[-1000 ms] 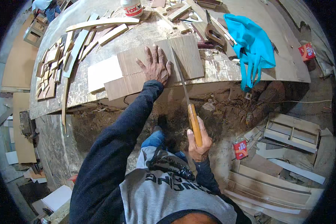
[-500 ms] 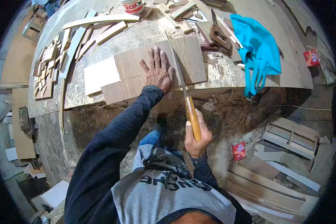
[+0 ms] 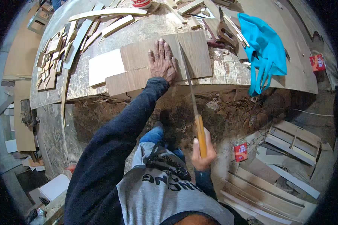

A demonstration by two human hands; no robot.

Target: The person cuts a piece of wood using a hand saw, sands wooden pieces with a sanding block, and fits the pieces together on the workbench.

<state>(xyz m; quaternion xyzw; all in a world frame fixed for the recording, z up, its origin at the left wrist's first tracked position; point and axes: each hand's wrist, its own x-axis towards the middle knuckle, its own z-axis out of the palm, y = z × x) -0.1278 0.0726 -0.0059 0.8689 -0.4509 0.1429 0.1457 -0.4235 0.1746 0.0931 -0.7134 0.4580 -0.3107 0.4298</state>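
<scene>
The board [image 3: 133, 56] looks light and stiff, best pressed flat. The left hand [image 3: 163, 67] lies on it, fingers straight; nearside of it, the right hand [image 3: 204, 153] grips the saw handle [image 3: 201, 135].

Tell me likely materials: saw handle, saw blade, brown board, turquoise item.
Saw handle: probably wood, perhaps varnished; orange-brown, slight sheen, though plastic is possible.
Saw blade: likely bare steel; thin, grey, straight.
Brown board: wood or wood-veneered panel, seemingly unfinished; visible grain, matte face.
Turquoise item: fabric, matte; soft folds, hanging strips. Fibre type can't be told.
</scene>
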